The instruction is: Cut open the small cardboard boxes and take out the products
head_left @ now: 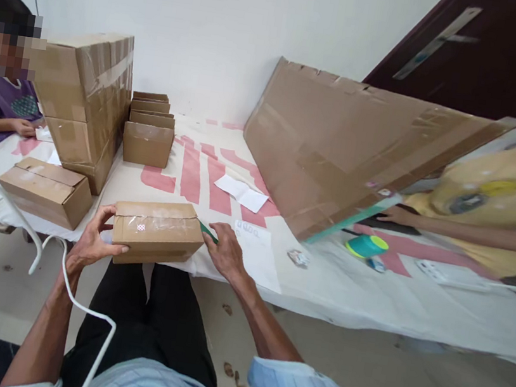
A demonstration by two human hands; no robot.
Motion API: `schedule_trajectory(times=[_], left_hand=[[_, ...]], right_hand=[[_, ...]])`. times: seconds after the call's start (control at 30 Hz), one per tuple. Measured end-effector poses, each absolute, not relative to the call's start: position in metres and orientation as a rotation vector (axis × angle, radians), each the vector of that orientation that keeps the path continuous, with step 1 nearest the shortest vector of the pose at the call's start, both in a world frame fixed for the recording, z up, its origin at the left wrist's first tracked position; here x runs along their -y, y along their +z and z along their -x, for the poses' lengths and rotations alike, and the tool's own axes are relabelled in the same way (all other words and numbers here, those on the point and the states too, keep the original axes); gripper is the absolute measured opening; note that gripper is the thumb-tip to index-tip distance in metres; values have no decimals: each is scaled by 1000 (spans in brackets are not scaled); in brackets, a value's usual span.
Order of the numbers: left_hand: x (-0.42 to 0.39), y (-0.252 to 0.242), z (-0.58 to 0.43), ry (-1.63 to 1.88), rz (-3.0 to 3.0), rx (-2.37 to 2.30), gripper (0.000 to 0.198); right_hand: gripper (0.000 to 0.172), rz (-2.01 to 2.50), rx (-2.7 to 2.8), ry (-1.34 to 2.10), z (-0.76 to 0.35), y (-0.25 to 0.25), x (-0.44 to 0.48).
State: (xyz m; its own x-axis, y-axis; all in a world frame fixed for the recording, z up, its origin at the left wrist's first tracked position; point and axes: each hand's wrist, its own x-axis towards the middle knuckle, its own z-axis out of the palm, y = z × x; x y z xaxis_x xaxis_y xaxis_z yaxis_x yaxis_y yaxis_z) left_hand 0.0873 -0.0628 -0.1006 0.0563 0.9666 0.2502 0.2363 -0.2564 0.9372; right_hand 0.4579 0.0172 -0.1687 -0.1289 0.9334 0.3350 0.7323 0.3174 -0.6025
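Observation:
A taped cardboard box (158,237) rests at the table's front edge, before my lap, with a small pinkish-white mark on its front. My left hand (96,241) grips its left end, thumb on the front face and fingers curled at the upper corner. At the opposite end, my right hand (226,250) is closed around a slim green tool (207,232). The tool's tip meets the box's upper right edge, where the clear tape ends; its exact kind is hidden by my fingers. A printed white sheet (256,257) lies beside my right hand.
Another closed box (47,189) and a tall taped carton stack (85,105) stand left. Behind are several open boxes (147,143). A large cardboard panel (341,147) leans right, near a teal tape roll (366,246). A white cable (88,309) crosses my left arm. People sit at both sides.

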Motion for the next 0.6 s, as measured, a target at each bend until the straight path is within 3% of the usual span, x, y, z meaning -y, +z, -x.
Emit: schedule_trajectory(times=[0.23, 0.4, 0.5, 0.6], left_hand=[[74, -103, -92, 1256, -1743, -1244, 79], [79, -96, -90, 1283, -1856, -1280, 85], [81, -91, -89, 1275, -1942, -1287, 84], [83, -87, -93, 1269, -2017, -1285, 82]], right_hand=[[13, 1840, 2272, 172, -463, -183, -30], [22, 1708, 1901, 227, -464, -163, -39], [34, 1497, 1654, 339, -463, -126, -34], [41, 1160, 1755, 562, -448, -77, -16]])
